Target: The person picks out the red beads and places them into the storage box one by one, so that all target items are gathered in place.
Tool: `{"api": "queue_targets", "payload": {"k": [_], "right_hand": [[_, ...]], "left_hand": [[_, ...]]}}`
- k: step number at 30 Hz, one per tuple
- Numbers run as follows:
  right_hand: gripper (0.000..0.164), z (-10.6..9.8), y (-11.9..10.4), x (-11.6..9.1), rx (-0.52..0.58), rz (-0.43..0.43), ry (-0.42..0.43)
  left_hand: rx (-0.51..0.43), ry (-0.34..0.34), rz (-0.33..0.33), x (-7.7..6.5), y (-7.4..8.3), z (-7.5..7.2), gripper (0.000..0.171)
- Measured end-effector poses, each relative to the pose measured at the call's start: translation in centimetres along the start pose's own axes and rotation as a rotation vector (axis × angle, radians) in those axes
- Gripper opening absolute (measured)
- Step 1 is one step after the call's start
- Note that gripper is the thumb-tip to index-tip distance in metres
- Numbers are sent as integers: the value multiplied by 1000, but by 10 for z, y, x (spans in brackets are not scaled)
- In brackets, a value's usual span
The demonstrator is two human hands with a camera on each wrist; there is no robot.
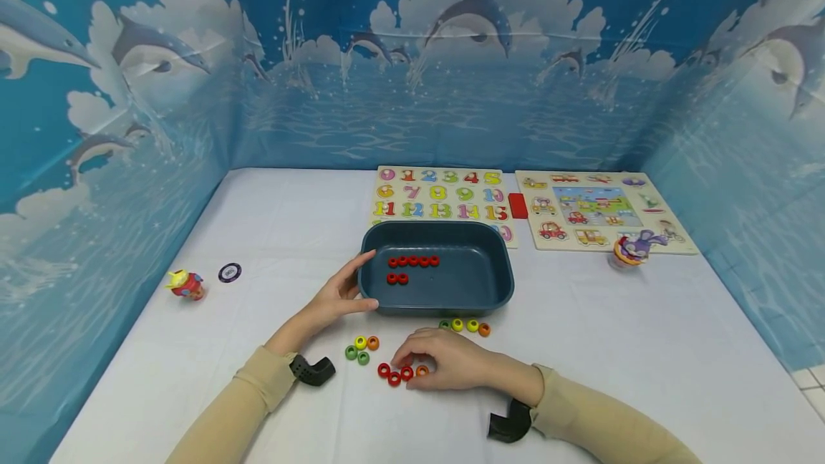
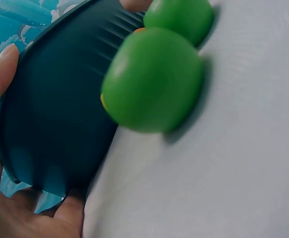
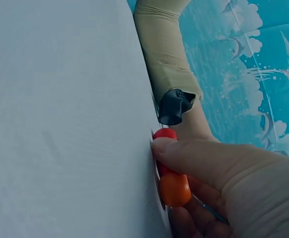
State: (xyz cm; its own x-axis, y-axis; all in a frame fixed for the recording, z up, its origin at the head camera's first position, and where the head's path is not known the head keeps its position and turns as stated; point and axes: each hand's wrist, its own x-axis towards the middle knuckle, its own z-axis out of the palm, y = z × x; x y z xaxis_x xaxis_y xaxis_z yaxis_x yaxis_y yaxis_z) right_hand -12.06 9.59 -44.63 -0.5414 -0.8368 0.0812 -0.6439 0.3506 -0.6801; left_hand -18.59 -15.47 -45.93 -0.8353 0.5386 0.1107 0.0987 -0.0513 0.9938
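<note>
My left hand (image 1: pixel 338 296) grips the left end of a dark blue-green tray (image 1: pixel 503 299), its thumb at the near corner and its fingers at the rim. Inside lie red beads (image 1: pixel 413 261) in two rows, several above and two below. In front of the tray, my right hand (image 1: pixel 454 360) reaches over loose red beads (image 1: pixel 394 379) and an orange bead (image 1: pixel 422 371), thumb and fingers bent around them. The right wrist view has the thumb overlapping a red bead (image 3: pixel 165 133) beside an orange bead (image 3: pixel 175 190); I cannot tell whether it is pinched.
Green, yellow and orange beads (image 1: pixel 361 342) lie left of the right hand; more (image 1: pixel 473 325) line the tray's near side. Behind stand a number board (image 1: pixel 419 193) and a picture puzzle (image 1: pixel 596 210). Small toys (image 1: pixel 187 283) (image 1: pixel 631 250) and a round disc (image 1: pixel 229 273) lie farther out.
</note>
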Motion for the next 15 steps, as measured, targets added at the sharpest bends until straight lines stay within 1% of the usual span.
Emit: {"api": "queue_targets", "payload": {"k": [4,8,10,12,15], "right_hand": [[28,0,1,0,26,10,22],[27,-8,-2,0,66,-23,41],[27,-17,-6,0,91,-56,55],[28,-29,-12,1,96,-111,80],[29,-53,-20,3,64,-185,130]], "left_hand": [[-2,-5,16,0,-2,0,82],[6,-6,20,0,-2,-1,82],[8,-6,18,0,-1,-1,82],[5,-9,19,0,-1,-1,82],[-5,-8,10,-1,-1,-1,81]]}}
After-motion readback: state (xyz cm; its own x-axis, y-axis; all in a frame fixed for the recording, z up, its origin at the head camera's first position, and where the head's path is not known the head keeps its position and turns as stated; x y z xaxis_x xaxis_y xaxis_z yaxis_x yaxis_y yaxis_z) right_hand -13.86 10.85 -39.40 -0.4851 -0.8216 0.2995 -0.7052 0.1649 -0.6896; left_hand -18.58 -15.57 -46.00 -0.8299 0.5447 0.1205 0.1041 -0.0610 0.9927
